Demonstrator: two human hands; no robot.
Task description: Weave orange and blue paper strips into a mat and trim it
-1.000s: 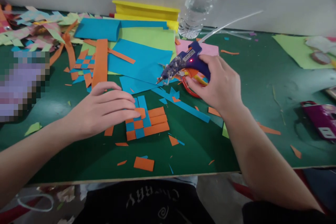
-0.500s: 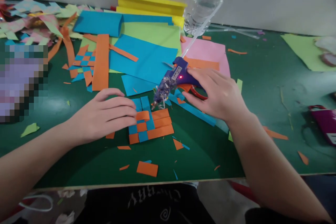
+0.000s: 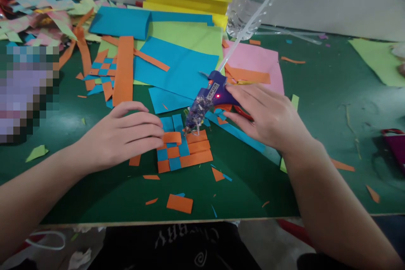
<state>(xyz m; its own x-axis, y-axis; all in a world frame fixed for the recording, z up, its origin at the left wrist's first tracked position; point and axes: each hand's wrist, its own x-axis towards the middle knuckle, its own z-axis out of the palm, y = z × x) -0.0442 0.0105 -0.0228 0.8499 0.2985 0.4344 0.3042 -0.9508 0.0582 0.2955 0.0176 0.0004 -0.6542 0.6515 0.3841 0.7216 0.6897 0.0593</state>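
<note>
On the table lies a small woven paper mat (image 3: 196, 158) of blue and orange strips. One orange paper strip (image 3: 171, 137) curls up from it beside my fingertips. My left hand (image 3: 128, 137) holds the mat down at its left edge, fingers close together; the fingertips' undersides are hidden. Wrapped round the handle of a blue hot glue gun (image 3: 215, 86) is my right hand (image 3: 267, 118). A red light glows on the gun, and a clear glue stick (image 3: 236, 48) sticks out of its back. Its nozzle, caked with glue bits, points down at the mat's upper middle.
Blue paper sheets (image 3: 177, 67), a pink sheet (image 3: 267, 59) and a yellow folded paper (image 3: 186, 2) lie behind. A clear bottle (image 3: 243, 21) stands by the wall. Another woven piece (image 3: 104, 69) and a scrap heap (image 3: 41, 21) are at left. Red-handled scissors (image 3: 243, 112) lie under my right hand.
The glue gun's nozzle has come slightly lower and nearer the mat's blue strip. My left hand keeps its place on the mat. The whole view has shifted a little.
</note>
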